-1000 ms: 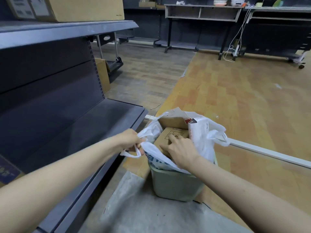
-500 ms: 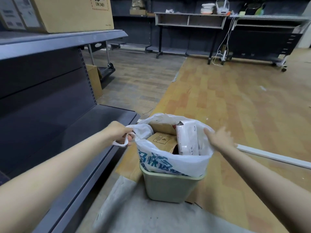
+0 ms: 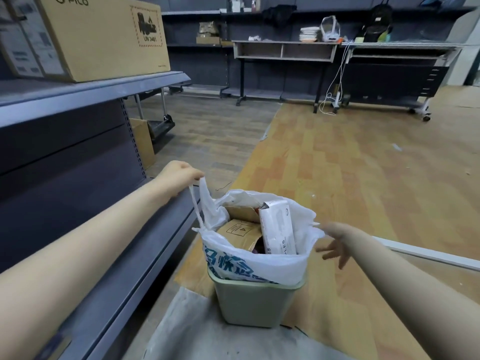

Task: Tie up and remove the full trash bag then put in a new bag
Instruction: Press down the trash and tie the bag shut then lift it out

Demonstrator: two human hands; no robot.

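Item: pale green plastic waste bin (image 3: 255,300) on the floor beside grey metal shelving (image 3: 85,157), lined with a white printed plastic trash bag (image 3: 249,266) packed with a brown cardboard box (image 3: 240,231) and a white carton (image 3: 278,229). Right hand (image 3: 335,244), fingers spread, holds nothing near the bag's right rim. Left hand (image 3: 179,175) pinches the left handle, stretched taut. Risk: one-sided pull may tip the bin or tear the handle. Beyond: large cardboard box (image 3: 85,37), desks.
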